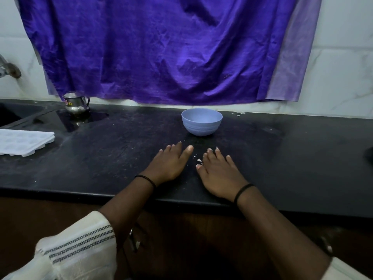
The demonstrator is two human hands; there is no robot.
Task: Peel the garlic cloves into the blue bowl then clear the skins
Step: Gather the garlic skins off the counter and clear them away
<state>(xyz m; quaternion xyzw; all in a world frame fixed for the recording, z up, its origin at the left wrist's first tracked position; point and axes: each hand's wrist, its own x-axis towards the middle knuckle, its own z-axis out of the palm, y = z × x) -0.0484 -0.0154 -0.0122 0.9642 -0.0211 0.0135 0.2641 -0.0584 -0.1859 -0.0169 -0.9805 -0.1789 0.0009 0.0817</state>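
Both hands flat on counter, bowl beyond, skin scraps between.

Left hand (168,164) and right hand (219,172) laid palm-down on black counter (282,158), fingers straight and spread, gripping nothing. Bowl (201,122) stood at 12 o'clock from the gap between the hands, upright, well apart from fingertips; contents hidden by the rim, cloves not seen. Skins (198,160) scattered as small pale flakes between the two thumbs, at 3 o'clock from left hand and 9 o'clock from right, just beside right index finger; no clear long axis, loose cluster running roughly toward the bowl. Right hand judged nearer the flakes. More flakes (239,113) by the wall at 1 o'clock from the bowl. Peeling judged finished, clearing left to do. Steel pot (76,104) and white tray (24,141) at 10 o'clock, well apart.
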